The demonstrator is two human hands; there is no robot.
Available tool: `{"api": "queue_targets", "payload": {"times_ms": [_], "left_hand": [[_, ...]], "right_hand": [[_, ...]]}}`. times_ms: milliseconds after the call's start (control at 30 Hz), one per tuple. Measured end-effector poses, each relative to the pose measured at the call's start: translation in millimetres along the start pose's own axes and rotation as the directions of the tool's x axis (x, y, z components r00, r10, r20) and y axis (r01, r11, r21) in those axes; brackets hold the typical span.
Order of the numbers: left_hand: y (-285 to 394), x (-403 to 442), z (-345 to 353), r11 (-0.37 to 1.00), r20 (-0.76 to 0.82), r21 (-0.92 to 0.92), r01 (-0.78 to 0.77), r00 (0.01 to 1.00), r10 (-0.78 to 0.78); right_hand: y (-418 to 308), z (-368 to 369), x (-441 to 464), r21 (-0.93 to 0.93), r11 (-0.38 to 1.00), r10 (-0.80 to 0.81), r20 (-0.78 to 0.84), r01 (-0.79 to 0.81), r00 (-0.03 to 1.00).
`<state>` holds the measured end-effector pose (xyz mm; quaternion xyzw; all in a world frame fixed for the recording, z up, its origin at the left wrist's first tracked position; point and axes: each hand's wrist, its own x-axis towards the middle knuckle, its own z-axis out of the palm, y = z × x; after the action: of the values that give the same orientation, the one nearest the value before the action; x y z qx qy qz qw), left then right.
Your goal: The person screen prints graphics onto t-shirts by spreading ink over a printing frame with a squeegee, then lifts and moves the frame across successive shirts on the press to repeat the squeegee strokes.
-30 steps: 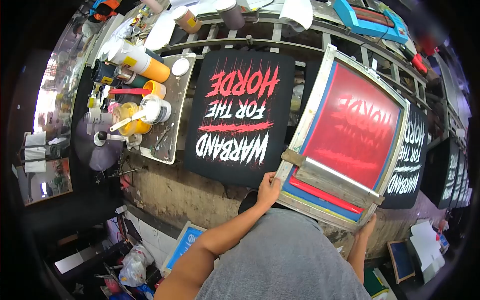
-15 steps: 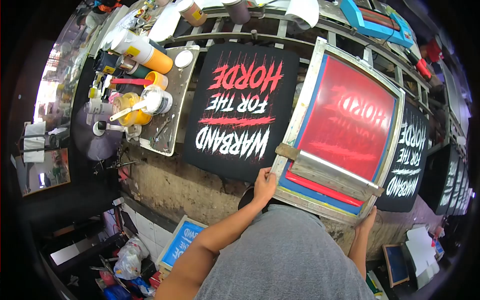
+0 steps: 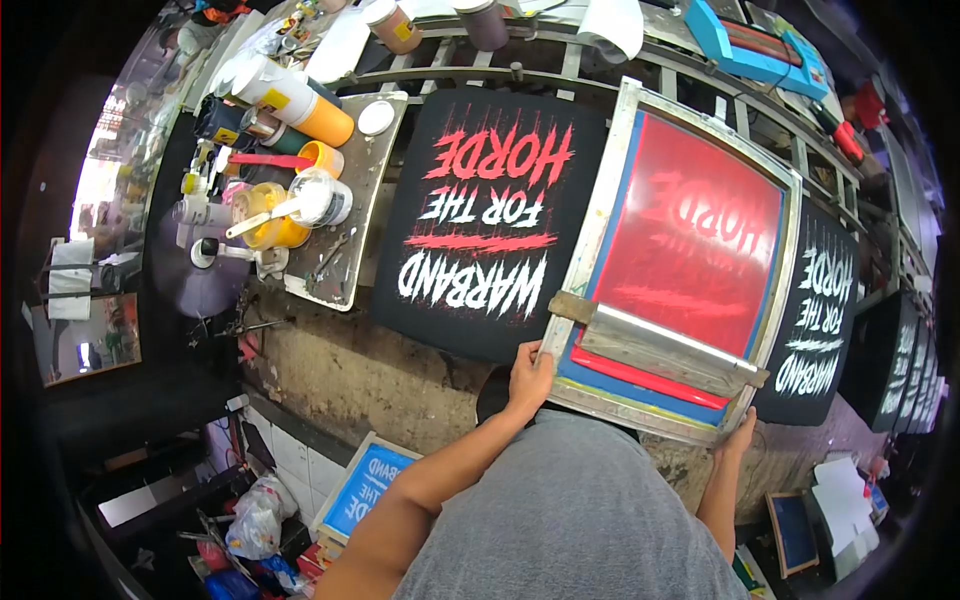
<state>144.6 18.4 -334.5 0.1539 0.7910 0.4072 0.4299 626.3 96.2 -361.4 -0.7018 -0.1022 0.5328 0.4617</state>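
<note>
Both hands grip the near end of a screen printing frame (image 3: 590, 240), its mesh coated red and showing mirrored lettering. My left hand (image 3: 531, 377) is closed on the near left corner, and my right hand (image 3: 738, 437) holds the near right corner, partly hidden under the rim. Across the near part of the frame lies a wooden-handled squeegee (image 3: 670, 345), with a strip of red ink (image 3: 650, 378) beside it. Left of the frame is a black shirt panel (image 3: 400, 190) printed "HORDE FOR THE WARBAND" in red and white. A second black panel (image 3: 845, 245) with white lettering shows to the right.
A board (image 3: 375, 210) on the left bears ink tubs, including a white tub (image 3: 325, 200) with a spatula across it. Metal rails (image 3: 450, 75) run behind the panels. A blue device (image 3: 750, 50) stands at the back right. Another screen (image 3: 365, 490) leans low at left.
The frame's far end has shifted slightly left, toward the red-and-white printed panel. Both hands keep their hold, and the view has moved a little.
</note>
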Motion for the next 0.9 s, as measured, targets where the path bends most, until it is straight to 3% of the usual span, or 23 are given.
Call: {"api": "queue_targets", "payload": {"times_ms": [200, 333, 400, 500, 600, 667, 767, 867, 900], "left_hand": [[19.3, 3.9, -2.3, 0.996, 0.103, 0.029, -0.088, 0.991, 0.084], [31.4, 19.7, 0.6, 0.995, 0.255, -0.001, -0.103, 0.962, 0.1], [47.6, 28.2, -0.1, 0.976, 0.343, 0.01, -0.216, 0.918, 0.199], [81.2, 35.2, -9.6, 0.963, 0.42, 0.065, -0.262, 0.883, 0.212], [110.1, 36.7, -30.3, 0.942, 0.47, 0.1, -0.32, 0.85, 0.239], [128.5, 39.5, -47.9, 0.916, 0.561, 0.104, -0.387, 0.783, 0.267], [137.8, 44.8, -68.6, 0.882, 0.658, 0.147, -0.448, 0.71, 0.251], [135.4, 47.0, -77.4, 0.855, 0.727, 0.161, -0.493, 0.645, 0.235], [134.9, 46.6, -80.1, 0.848, 0.749, 0.18, -0.499, 0.628, 0.211]], "right_hand": [[10.3, -19.0, -25.9, 0.061, 0.997, -0.045, -0.002, 0.045, 0.999], [22.0, -26.9, -72.4, 0.087, 0.996, 0.005, -0.087, 0.003, 0.996], [34.7, -30.5, -98.4, 0.153, 0.988, 0.047, -0.115, -0.029, 0.992], [59.3, -17.0, -153.7, 0.154, 0.988, 0.033, -0.263, 0.008, 0.964], [88.1, 2.1, -216.4, 0.228, 0.974, 0.093, -0.352, -0.011, 0.931], [121.7, -5.7, -244.0, 0.243, 0.969, 0.051, -0.364, 0.042, 0.93], [160.9, -7.7, -291.4, 0.251, 0.966, 0.044, -0.407, 0.066, 0.912], [187.7, -10.0, -332.3, 0.313, 0.95, 0.141, -0.387, -0.015, 0.911], [191.1, 1.6, -349.5, 0.324, 0.946, 0.167, -0.482, -0.002, 0.86]]}}
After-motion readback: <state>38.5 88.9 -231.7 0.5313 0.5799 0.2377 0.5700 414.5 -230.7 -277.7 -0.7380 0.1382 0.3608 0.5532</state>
